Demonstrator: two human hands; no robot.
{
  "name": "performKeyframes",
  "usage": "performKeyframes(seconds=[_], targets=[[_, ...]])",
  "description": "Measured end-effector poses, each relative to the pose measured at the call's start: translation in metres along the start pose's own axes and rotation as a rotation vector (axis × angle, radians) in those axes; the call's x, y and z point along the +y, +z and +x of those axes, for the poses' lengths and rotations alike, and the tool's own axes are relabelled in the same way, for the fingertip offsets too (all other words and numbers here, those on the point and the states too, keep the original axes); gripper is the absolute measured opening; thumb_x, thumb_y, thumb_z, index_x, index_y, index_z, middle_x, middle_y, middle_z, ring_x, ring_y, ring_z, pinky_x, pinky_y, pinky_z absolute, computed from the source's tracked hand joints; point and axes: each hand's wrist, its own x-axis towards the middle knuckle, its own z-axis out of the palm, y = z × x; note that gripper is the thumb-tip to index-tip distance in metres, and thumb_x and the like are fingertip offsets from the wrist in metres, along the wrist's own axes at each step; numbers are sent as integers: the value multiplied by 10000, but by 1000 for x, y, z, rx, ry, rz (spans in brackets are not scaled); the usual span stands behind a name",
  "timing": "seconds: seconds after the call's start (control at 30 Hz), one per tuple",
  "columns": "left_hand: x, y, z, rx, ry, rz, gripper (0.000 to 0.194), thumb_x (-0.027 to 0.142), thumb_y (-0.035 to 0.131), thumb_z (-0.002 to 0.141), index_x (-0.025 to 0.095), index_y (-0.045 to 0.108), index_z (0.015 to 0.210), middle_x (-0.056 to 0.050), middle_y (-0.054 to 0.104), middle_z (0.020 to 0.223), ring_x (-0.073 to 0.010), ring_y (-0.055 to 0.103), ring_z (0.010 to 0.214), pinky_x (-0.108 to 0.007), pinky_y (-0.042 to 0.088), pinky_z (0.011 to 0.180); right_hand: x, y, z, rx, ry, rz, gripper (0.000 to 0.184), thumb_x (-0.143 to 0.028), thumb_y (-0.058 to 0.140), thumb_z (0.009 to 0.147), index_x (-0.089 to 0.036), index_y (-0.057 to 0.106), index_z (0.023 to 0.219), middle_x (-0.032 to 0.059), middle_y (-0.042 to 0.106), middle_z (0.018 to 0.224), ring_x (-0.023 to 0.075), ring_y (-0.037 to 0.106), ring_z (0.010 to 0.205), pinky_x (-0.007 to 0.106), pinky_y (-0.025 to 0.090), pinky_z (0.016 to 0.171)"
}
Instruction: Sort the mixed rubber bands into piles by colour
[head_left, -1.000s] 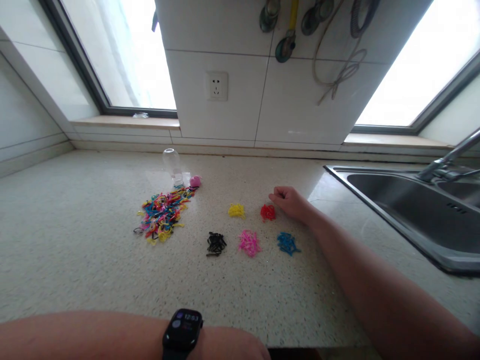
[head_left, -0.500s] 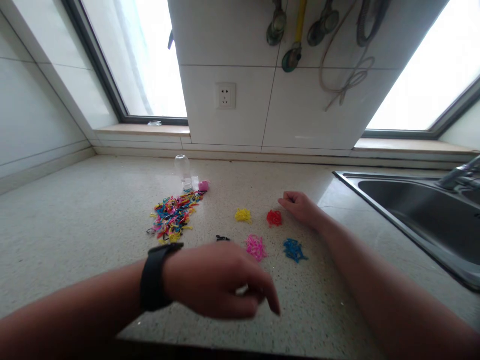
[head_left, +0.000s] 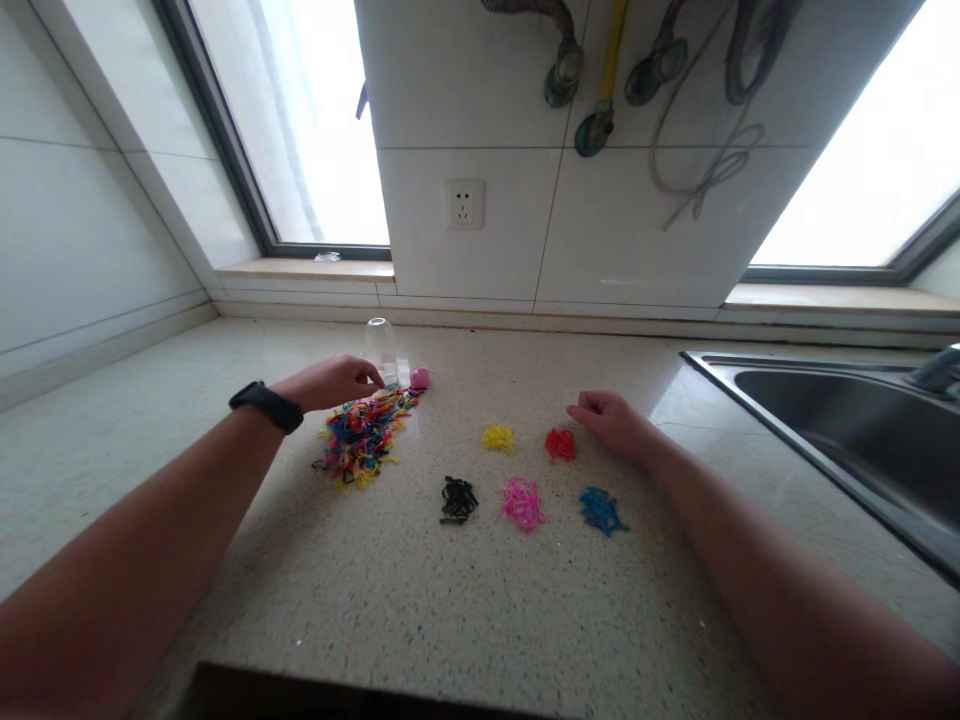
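My left hand [head_left: 341,381], with a black band on its wrist, reaches over the far edge of a mixed pile of small coloured rubber bands [head_left: 358,440]. Its fingers are bent down and closed at the pile; whatever is between the fingertips is hidden. To the right, my right hand [head_left: 611,420] rests on the counter in a loose fist, beside a little heap of red bands [head_left: 560,444]; the inside of the fist does not show. Other single-colour heaps lie nearby: yellow bands [head_left: 497,437], black bands [head_left: 458,500], pink bands [head_left: 523,503] and blue bands [head_left: 602,510].
Behind the mixed pile stands a clear plastic bottle [head_left: 381,345], with a pink cap-like piece [head_left: 421,378] beside it. A steel sink [head_left: 825,410] is set into the speckled counter [head_left: 525,610] at the right. The tiled wall has a socket [head_left: 465,204] and pipes.
My left hand has swung from the near middle of the counter out to the mixed pile, uncovering the black bands. My right hand keeps its place. The view has shifted slightly.
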Motion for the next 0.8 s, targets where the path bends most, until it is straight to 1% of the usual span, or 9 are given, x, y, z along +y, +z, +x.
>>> performKeyframes(seconds=[0.1, 0.2, 0.27, 0.4, 0.6, 0.8], targets=[[-16, 6, 1, -11, -33, 32, 332, 455, 595, 785, 204, 764, 923, -12, 649, 683, -118, 508, 580, -245, 306, 549, 2, 0, 1, -2, -2, -1, 416, -523, 536, 811, -225, 342, 596, -54, 293, 583, 115, 287, 564, 277, 254, 528], [-21, 8, 2, -38, -45, 42, 376, 521, 618, 765, 211, 766, 920, -14, 655, 687, -121, 511, 581, -245, 304, 551, 3, 0, 1, -1, -6, -1, 422, -529, 537, 816, -223, 346, 595, -54, 297, 587, 115, 293, 566, 278, 259, 535], [-22, 9, 3, -54, -49, 44, 397, 547, 625, 757, 216, 767, 922, -19, 664, 703, -127, 522, 592, -247, 308, 555, 3, 0, 0, -6, -1, 4, 424, -534, 538, 818, -222, 352, 599, -54, 300, 587, 115, 296, 564, 279, 262, 538], [-24, 11, 4, -60, -56, 52, 377, 537, 609, 770, 226, 770, 912, -19, 670, 715, -133, 524, 599, -253, 312, 567, 2, 0, 0, -10, 4, 10, 428, -542, 539, 818, -225, 350, 601, -58, 290, 584, 114, 289, 558, 277, 261, 534], [-27, 12, 6, -30, -55, 49, 428, 582, 589, 776, 221, 769, 917, -14, 649, 679, -131, 490, 584, -255, 296, 559, 0, 0, 0, -13, 8, 4, 438, -561, 539, 809, -223, 360, 597, -54, 304, 583, 116, 294, 564, 275, 263, 530], [-25, 10, 5, -3, -26, 17, 446, 583, 551, 810, 204, 760, 917, -16, 658, 704, -127, 518, 615, -240, 314, 566, -1, -1, -1, -16, 15, 16, 448, -576, 540, 806, -224, 354, 602, -55, 303, 585, 116, 292, 566, 276, 260, 528]])
